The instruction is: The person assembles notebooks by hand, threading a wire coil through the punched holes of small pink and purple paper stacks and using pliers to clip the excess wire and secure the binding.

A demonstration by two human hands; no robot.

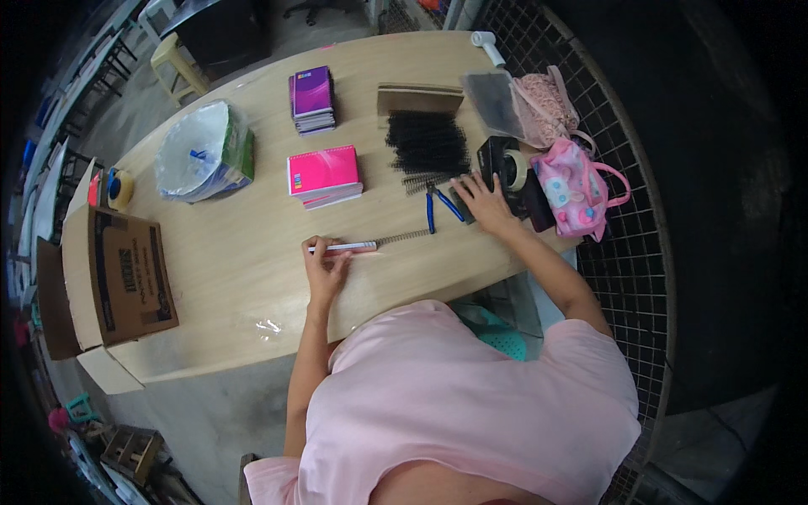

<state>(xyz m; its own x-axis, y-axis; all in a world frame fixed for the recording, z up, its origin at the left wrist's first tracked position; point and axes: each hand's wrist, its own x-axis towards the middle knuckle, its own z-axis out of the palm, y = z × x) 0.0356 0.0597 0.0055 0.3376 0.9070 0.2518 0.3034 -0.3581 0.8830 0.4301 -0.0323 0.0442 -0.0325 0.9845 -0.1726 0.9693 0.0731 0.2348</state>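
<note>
Left hand pinches a slim notebook; right hand lies spread

At the left end of the table, a brown carton stands with its flaps out, a roll of tape just behind it. Next comes a tub lined with a clear bag, then a purple stack of notebooks farther back and a pink stack nearer the person. Below that, the left thumb and fingers press together on the notebook, seen nearly edge-on. A thin wire coil runs from its right end and stops close to blue-handled pliers, whose handles are parted. Beyond the pliers lies a pile of black coils. The right hand is palm down, fingers apart, just right of the pliers; whether it touches something underneath, I cannot tell. Beside it stands a black tape dispenser, then a pink bag.
</note>
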